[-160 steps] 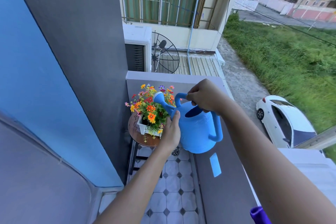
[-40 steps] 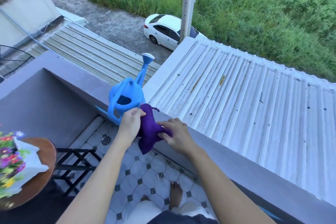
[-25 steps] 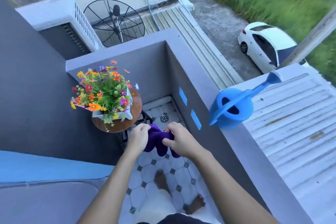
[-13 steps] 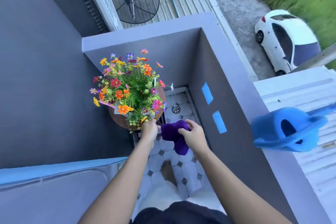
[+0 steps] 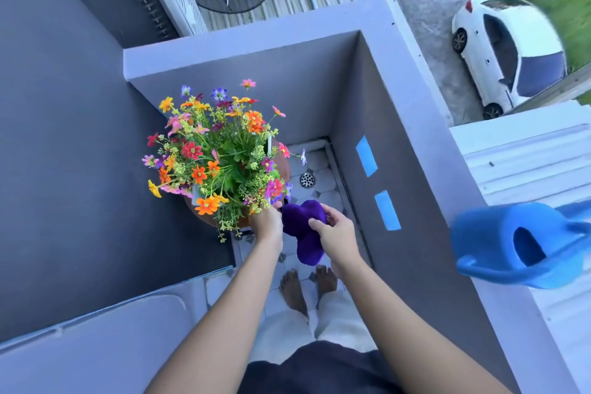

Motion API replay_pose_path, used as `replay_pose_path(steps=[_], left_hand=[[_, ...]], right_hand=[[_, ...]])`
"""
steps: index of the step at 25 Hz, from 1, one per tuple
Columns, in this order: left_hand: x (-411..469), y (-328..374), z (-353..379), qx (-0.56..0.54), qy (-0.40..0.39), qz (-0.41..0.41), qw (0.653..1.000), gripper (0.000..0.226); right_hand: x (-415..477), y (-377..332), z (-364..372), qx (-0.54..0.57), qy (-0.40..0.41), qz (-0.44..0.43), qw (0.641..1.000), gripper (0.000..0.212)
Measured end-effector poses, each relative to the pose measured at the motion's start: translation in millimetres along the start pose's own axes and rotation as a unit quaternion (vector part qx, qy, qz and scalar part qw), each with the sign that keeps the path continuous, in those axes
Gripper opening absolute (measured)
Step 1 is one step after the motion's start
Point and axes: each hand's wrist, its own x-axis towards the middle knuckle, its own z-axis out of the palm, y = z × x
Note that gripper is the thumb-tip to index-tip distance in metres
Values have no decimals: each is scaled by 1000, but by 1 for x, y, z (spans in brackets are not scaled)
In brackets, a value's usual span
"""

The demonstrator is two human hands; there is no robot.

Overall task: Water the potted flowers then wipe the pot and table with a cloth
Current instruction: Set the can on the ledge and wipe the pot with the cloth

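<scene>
A bunch of colourful flowers fills a white pot whose rim is barely seen under the leaves. The pot stands on a small round brown table, mostly hidden by the flowers. Both hands hold a purple cloth just right of the table's near edge. My left hand grips the cloth's left side and touches the lowest flowers. My right hand pinches its right side. The blue watering can stands on the grey ledge at the right, out of either hand.
A grey parapet wall with two blue tape strips bounds the narrow tiled balcony on the right and far side. A floor drain lies behind the table. A dark wall closes the left. My bare feet stand on the tiles.
The watering can went from both hands at the flowers onto the ledge. Both hands picked up the purple cloth and carried it left, up to the table and pot.
</scene>
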Motion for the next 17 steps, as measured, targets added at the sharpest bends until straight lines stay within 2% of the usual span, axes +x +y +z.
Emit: replay_pose_path(steps=[4,6,8,12,17], left_hand=[[4,4,9,-19,64,20,998,21],[7,4,12,-8,104,3,995,24],[9,3,15,-31,111,-9,993,28],[10,10,6,-16,123,23,992,7],[-29,40,-20,-56,119,64,989,28]], right_hand=[[10,-4,-6,12,-29,-3,1000,39],[17,-8,-13,7,-35,-13,999,37],[24,-12,-21,12,-42,-21,999,34],[37,-24,-29,24,-65,-47,997,31],[38,-41,-26,83,-90,-92,988,29]])
